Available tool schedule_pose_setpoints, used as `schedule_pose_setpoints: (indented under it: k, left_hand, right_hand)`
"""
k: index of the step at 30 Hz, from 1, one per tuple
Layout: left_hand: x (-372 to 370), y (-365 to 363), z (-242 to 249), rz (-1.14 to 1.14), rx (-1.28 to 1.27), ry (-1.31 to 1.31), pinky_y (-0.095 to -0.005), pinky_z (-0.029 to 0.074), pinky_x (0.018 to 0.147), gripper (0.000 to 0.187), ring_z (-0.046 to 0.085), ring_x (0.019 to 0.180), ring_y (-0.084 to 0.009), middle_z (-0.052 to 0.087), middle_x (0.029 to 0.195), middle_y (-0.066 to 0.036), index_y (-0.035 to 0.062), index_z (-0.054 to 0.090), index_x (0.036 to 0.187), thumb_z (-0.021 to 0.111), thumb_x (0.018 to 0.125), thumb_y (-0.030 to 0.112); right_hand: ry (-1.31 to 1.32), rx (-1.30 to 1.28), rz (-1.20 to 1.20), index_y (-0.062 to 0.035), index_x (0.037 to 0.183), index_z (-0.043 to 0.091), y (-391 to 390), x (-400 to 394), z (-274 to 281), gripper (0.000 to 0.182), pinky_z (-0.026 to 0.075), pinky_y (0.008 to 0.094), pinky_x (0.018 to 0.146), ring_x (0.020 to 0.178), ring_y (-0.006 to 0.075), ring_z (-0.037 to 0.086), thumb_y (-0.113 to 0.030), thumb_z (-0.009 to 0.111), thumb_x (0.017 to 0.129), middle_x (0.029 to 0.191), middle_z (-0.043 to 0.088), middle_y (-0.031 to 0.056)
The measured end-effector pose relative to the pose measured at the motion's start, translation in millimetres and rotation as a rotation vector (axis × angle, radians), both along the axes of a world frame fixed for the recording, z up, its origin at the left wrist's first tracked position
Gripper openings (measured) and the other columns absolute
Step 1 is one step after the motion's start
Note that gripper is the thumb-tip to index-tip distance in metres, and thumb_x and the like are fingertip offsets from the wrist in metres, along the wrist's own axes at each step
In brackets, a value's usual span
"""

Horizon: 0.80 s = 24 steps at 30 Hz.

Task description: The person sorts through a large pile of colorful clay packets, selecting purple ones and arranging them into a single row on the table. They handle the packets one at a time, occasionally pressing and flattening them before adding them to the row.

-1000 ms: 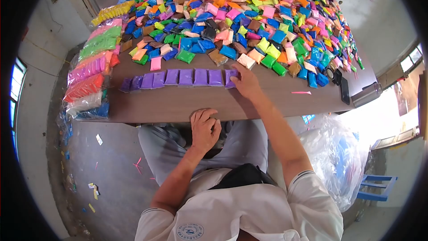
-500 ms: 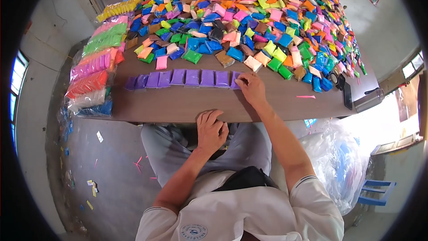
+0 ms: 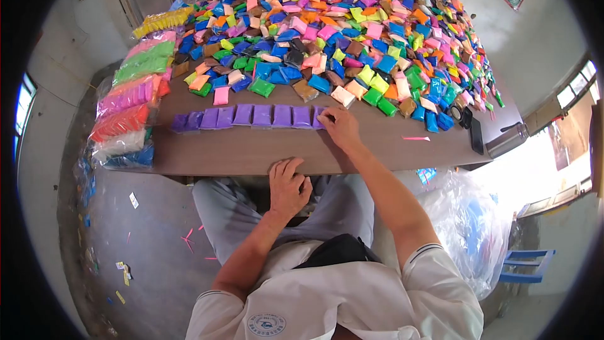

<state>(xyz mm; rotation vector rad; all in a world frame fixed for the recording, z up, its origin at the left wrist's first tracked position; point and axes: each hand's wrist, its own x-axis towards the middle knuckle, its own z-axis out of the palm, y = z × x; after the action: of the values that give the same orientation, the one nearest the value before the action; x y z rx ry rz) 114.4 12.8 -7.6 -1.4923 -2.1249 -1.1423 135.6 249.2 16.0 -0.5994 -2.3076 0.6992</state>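
Observation:
A row of purple packets lies side by side across the near part of the brown table. At the row's right end my right hand has its fingertips on the last purple packet, fingers drawn together around its edge. My left hand rests at the table's front edge with its fingers bent and somewhat apart, holding nothing. Behind the row rises a large heap of small packets in many colours. A single pink packet lies just behind the row.
Bagged rows of packets are stacked along the table's left side. At the right stand a clear bottle and a black phone. A pink strip lies nearby. Below right are a large plastic bag and a blue stool.
The view has shifted slightly, moving the table and heap a little to the left in the frame. My right hand stays at the row's right end, and my left hand remains at the table edge.

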Motion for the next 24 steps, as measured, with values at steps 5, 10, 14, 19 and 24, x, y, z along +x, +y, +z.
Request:
schedule_pose_setpoints:
  k: [5,10,14,19,24]
  left_hand:
    - [-2,-3,-1,-0.03,-0.016,0.004,-0.0509,0.038,0.104,0.014,0.051,0.118,-0.0337,0.057,0.127,-0.013,0.0011,0.061,0.069,0.07,0.073,0.012]
    - [-3,-3,-2,-0.051,-0.018,-0.02,-0.0506,0.038,0.105,0.016,0.051,0.12,-0.0334,0.057,0.128,-0.014,0.0009,0.06,0.067,0.07,0.074,0.012]
    - [-6,-6,-3,-0.081,-0.012,-0.027,-0.052,0.039,0.102,0.016,0.051,0.119,-0.0346,0.057,0.128,-0.014,0.0009,0.059,0.067,0.071,0.071,0.012]
    - [-6,-9,-3,-0.091,-0.011,-0.011,-0.0513,0.039,0.104,0.016,0.05,0.12,-0.0337,0.057,0.129,-0.014,0.0013,0.06,0.066,0.07,0.071,0.012]
    - [-5,-11,-6,-0.091,-0.02,-0.023,-0.0512,0.038,0.106,0.016,0.049,0.122,-0.0323,0.057,0.13,-0.014,0.0018,0.06,0.066,0.07,0.071,0.013]
  right_hand:
    - [0.075,0.099,0.051,-0.0113,0.098,0.074,-5,-6,6,0.023,0.052,0.0403,0.08,0.094,0.0281,0.064,-0.027,0.077,0.082,0.098,0.068,0.0075]
    - [0.078,0.376,0.24,-0.0134,0.116,0.071,-16,-28,13,0.039,0.045,0.0442,0.099,0.117,0.0325,0.058,-0.038,0.074,0.085,0.118,0.068,0.0106]
    - [-0.043,0.267,0.261,-0.013,0.12,0.069,-10,-37,-16,0.043,0.04,0.0479,0.104,0.125,0.0328,0.055,-0.043,0.07,0.088,0.128,0.066,0.0112]
    - [-0.12,0.296,0.281,-0.0131,0.122,0.068,-9,-40,-3,0.047,0.037,0.0501,0.106,0.129,0.0324,0.052,-0.046,0.066,0.089,0.132,0.063,0.0108]
    - [-0.088,0.433,0.337,-0.0096,0.126,0.065,-29,-64,26,0.054,0.035,0.0506,0.107,0.132,0.0322,0.049,-0.049,0.065,0.089,0.136,0.06,0.0118]
